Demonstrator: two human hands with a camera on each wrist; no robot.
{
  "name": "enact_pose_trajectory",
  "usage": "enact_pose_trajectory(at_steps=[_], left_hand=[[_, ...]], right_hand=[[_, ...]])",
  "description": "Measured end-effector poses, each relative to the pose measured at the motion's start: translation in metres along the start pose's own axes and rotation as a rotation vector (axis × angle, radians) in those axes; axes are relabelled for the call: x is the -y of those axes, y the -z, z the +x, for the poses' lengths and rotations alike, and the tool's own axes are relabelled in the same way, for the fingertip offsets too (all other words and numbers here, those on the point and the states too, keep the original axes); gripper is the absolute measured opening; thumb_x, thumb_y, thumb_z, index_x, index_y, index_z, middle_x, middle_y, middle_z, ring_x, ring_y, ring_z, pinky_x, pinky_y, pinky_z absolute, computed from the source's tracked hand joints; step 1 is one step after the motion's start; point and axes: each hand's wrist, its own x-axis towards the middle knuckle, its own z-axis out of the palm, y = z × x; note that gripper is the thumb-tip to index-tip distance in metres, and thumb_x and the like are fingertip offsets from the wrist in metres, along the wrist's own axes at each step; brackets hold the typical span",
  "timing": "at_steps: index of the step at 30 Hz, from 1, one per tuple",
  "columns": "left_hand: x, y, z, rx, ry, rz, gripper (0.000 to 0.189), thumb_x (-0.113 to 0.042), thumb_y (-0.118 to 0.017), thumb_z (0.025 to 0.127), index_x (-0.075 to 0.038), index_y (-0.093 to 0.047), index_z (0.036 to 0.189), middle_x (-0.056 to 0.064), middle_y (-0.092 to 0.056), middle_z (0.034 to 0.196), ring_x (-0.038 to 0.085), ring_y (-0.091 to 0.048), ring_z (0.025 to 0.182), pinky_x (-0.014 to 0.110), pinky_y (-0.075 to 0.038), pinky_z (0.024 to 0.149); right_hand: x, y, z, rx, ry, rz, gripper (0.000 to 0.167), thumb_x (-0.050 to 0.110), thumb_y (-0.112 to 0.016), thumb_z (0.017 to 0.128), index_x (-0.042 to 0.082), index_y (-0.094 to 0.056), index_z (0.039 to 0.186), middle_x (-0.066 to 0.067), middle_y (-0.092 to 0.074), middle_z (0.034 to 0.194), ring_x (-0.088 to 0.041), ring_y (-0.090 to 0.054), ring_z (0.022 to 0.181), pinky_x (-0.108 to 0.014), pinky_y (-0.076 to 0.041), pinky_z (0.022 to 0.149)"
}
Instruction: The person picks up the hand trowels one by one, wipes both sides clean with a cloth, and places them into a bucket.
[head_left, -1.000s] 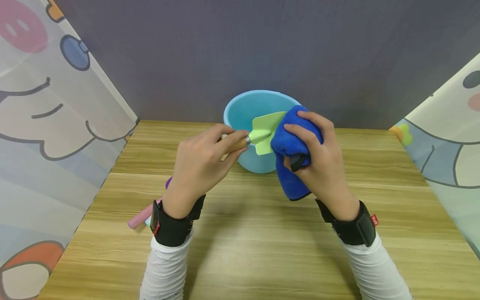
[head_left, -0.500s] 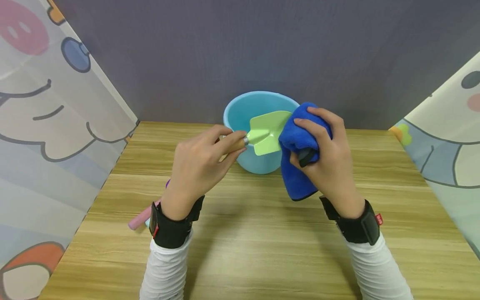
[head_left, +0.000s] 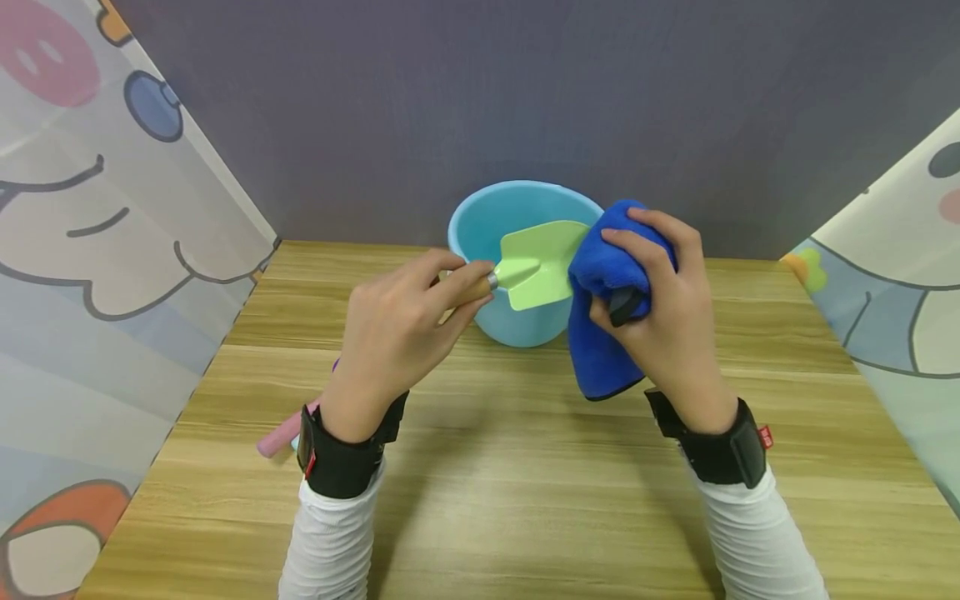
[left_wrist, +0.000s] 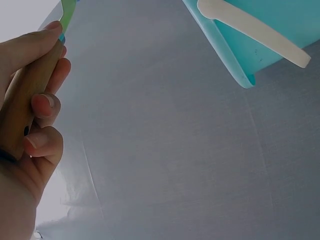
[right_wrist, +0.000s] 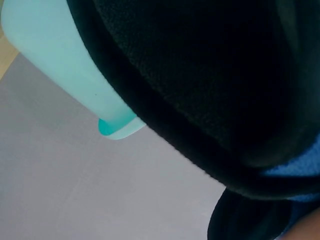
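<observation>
My left hand (head_left: 405, 321) grips the wooden handle (left_wrist: 27, 95) of a small garden trowel with a light green blade (head_left: 546, 265). In the head view the blade points right, over the mouth of a light blue bucket (head_left: 517, 325). A bunched blue cloth (head_left: 607, 350) with a dark edge is held in my right hand (head_left: 667, 292), its lower end hanging down. The cloth overlaps the blade's far edge in the head view. Up close in the right wrist view, the cloth (right_wrist: 200, 90) hides most of my right fingers.
The bucket stands on the wood-grain table (head_left: 525, 500) against a dark grey back panel (head_left: 480, 100). A pink stick-like thing (head_left: 281, 437) lies left, partly hidden by my left wrist. A white bucket handle (left_wrist: 255, 30) shows in the left wrist view.
My right hand and the blue cloth have moved right along the trowel, so more of the green blade shows. The left hand has hardly moved.
</observation>
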Motion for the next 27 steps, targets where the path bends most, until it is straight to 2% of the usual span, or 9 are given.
enact_pose_trajectory(at_steps=[18,27], left_hand=[[-0.0030,-0.0025,0.0007,0.003,-0.006,0.012,0.017,-0.023,-0.076,0.093,-0.016,-0.079,0.108,0.000,-0.073,0.090,0.013,-0.060,0.054,0.026,-0.044,0.047],[-0.0022,-0.0037,0.0003,0.026,0.005,0.006,0.016,-0.023,-0.077,0.093,-0.017,-0.079,0.108,-0.001,-0.072,0.089,0.012,-0.060,0.055,0.026,-0.043,0.047]], right_hand=[[-0.0050,0.0069,-0.0006,0.006,-0.056,-0.034,0.056,0.005,-0.078,0.077,0.015,-0.063,0.130,-0.015,-0.049,0.148,-0.042,-0.050,0.136,-0.060,-0.043,0.111],[-0.0096,0.0082,0.0007,0.011,-0.086,-0.057,0.057,0.004,-0.080,0.078,0.017,-0.063,0.131,-0.015,-0.049,0.149,-0.042,-0.049,0.137,-0.063,-0.042,0.112]])
